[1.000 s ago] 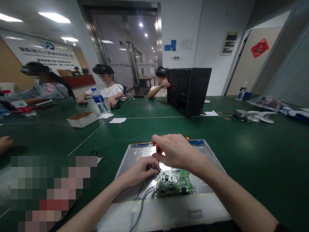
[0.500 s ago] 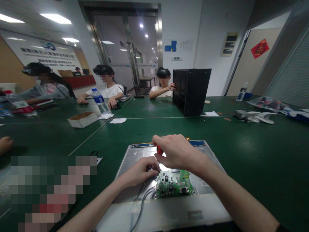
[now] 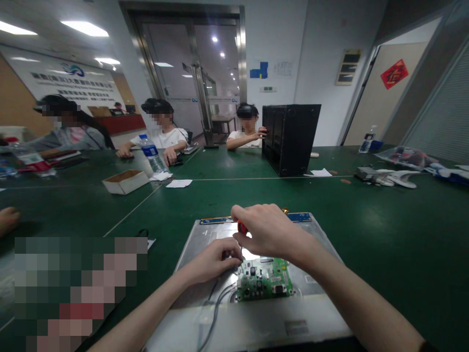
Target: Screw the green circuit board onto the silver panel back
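Observation:
My right hand [image 3: 269, 230] is wrapped round the red handle of a screwdriver [image 3: 242, 227], held upright with its thin shaft pointing down. The tip meets the back left corner of a green circuit board [image 3: 264, 278], partly hidden by my fingers. At that same corner my left hand [image 3: 218, 256] is closed in a pinch beside the shaft; what lies between its fingertips is hidden. The board rests on a flat metal-backed panel [image 3: 311, 305], which has a narrow blue circuit strip [image 3: 299, 217] along its far edge. Grey cables [image 3: 216, 313] run from the board's left side towards me.
Across the green table [image 3: 176, 210] a person steadies a black computer case [image 3: 291, 139]. An open cardboard box [image 3: 126, 182] and a water bottle [image 3: 151, 152] stand to the left. White gloves [image 3: 392, 177] lie at the right. Other people sit on the far side.
Both hands keep their places at the board's corner. The fingers of my right hand and the red handle have shifted very slightly.

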`<action>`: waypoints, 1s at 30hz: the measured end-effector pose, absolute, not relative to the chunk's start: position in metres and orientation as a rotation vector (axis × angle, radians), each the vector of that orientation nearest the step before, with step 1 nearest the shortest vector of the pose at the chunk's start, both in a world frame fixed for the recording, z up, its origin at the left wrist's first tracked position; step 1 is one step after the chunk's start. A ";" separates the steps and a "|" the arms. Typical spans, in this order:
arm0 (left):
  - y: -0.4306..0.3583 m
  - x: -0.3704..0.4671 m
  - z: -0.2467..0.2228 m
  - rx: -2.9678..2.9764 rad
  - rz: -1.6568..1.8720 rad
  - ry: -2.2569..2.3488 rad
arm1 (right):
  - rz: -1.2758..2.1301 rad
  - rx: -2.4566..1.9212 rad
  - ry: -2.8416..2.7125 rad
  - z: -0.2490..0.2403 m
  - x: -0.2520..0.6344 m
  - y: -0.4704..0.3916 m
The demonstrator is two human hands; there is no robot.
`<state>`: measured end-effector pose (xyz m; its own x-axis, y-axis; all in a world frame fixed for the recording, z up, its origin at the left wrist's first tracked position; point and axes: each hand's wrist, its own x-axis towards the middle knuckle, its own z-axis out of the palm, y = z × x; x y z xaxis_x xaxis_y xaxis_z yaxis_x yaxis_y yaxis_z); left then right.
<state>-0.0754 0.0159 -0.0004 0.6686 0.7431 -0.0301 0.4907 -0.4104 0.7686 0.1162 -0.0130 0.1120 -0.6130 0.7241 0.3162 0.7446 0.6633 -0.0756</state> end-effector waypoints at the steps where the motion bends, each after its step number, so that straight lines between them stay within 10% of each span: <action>1: 0.016 -0.075 0.000 2.086 0.406 0.947 | -0.095 -1.179 -2.556 0.111 0.115 -0.012; 30: 0.015 -0.074 0.003 2.110 0.424 0.953 | -0.078 -1.276 -2.575 0.114 0.115 -0.014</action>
<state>-0.0742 0.0147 0.0030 0.6652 0.7466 -0.0115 0.4910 -0.4257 0.7601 0.1147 -0.0138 0.1145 -0.5773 0.7740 0.2600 0.7884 0.6113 -0.0691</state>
